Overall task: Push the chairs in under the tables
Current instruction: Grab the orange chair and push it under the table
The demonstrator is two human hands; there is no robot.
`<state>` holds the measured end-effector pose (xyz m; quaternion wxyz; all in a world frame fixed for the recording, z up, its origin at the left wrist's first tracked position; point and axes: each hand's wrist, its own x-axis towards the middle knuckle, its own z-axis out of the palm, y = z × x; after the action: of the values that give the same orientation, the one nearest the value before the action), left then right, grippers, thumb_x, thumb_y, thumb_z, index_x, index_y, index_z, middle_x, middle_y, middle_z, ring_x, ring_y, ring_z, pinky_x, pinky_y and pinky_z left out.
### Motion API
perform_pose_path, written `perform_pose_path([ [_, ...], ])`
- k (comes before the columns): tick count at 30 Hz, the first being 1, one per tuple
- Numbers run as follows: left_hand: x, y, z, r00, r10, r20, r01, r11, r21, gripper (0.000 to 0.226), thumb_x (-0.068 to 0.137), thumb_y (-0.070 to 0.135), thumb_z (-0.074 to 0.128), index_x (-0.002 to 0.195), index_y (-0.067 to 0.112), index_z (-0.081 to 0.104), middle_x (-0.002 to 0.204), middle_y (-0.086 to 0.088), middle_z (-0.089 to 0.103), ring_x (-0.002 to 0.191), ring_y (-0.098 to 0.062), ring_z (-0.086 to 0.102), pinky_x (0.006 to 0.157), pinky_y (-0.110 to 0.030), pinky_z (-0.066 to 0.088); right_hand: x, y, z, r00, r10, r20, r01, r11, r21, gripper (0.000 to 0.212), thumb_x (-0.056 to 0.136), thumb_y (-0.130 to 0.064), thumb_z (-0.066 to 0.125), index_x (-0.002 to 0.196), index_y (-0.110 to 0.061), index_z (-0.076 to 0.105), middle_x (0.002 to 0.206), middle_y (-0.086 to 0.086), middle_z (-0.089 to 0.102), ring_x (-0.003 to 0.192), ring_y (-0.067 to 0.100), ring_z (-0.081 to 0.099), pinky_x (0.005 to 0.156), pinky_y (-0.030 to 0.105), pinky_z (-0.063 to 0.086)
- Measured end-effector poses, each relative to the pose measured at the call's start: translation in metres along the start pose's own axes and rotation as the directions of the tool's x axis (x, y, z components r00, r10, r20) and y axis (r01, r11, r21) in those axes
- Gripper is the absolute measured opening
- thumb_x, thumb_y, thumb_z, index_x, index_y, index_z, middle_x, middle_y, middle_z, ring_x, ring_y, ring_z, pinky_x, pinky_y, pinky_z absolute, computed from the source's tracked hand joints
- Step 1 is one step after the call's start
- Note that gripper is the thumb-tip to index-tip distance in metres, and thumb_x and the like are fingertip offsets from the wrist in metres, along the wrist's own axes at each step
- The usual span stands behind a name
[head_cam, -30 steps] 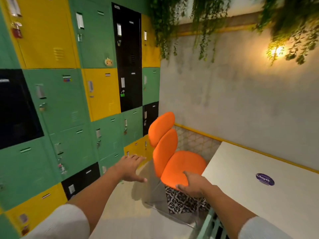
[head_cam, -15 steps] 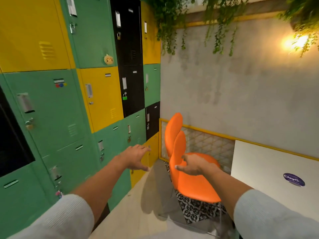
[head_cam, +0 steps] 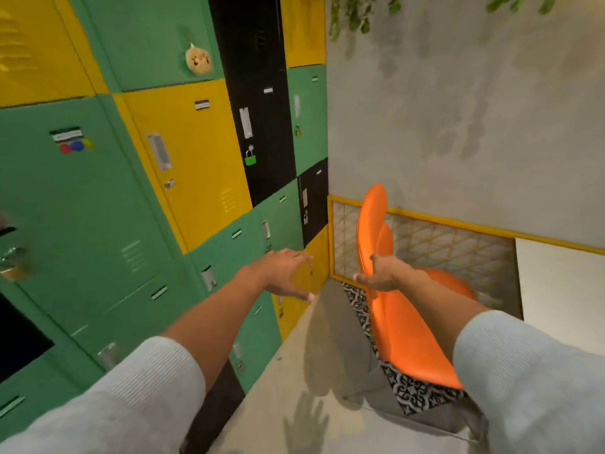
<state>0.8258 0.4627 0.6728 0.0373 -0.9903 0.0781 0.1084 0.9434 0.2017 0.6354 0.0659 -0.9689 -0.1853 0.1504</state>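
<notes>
Orange chair (head_cam: pixel 402 326), lower centre-right of the frame, beside the white table (head_cam: pixel 563 290) at right edge. Right hand (head_cam: pixel 381 273), fingers spread, at the chair's backrest; contact unclear. Left hand (head_cam: pixel 284 273), fingers spread, held free before the lockers (head_cam: pixel 157 198) at left.

Chair: glossy orange moulded-plastic chair (head_cam: pixel 402 326), two-lobed backrest upright at the far end, seat sloping towards the near right.
Spot: over patterned black-and-white floor, just left of the table.
Table: white flat-topped table (head_cam: pixel 563 290), far right, against the wall.
</notes>
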Motion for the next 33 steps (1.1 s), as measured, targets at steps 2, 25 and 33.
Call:
perform_pose_path([
  [2,0.034,-0.038,-0.012,1.000,0.002,0.004,-0.003,1.000,0.015,0.112,0.086,0.082,0.067,0.171,0.025,0.020,0.177,-0.004,0.029,0.162,-0.032,0.029,0.128,-0.056,0.030,0.045,-0.003,-0.010,0.998,0.057,-0.008,-0.056,0.997,0.056,0.095,0.097,-0.071,0.054,0.160,-0.004,0.031,0.157,0.022,0.047,0.139,0.040,0.052,0.109,0.046,0.049],
  [25,0.473,-0.139,-0.080,0.792,0.609,0.026,-0.608,0.785,0.121,0.118,0.077,0.072,0.084,0.169,0.021,0.029,0.176,-0.008,0.032,0.160,-0.029,0.031,0.130,-0.044,0.029,0.306,-0.020,-0.019,0.869,0.481,-0.114,-0.475,0.877,0.076,0.075,0.095,-0.075,0.050,0.134,-0.010,0.051,0.126,0.014,0.067,0.114,0.036,0.067,0.079,0.042,0.047],
  [33,0.591,-0.103,-0.066,0.429,0.893,0.135,-0.893,0.397,0.211,0.113,0.067,0.097,0.067,0.155,0.028,0.052,0.155,-0.001,0.060,0.142,-0.028,0.055,0.117,-0.047,0.044,0.343,-0.033,0.006,0.691,0.664,-0.287,-0.647,0.745,0.166,0.066,0.099,-0.074,0.042,0.113,-0.011,0.055,0.106,0.018,0.073,0.090,0.040,0.072,0.061,0.038,0.037],
])
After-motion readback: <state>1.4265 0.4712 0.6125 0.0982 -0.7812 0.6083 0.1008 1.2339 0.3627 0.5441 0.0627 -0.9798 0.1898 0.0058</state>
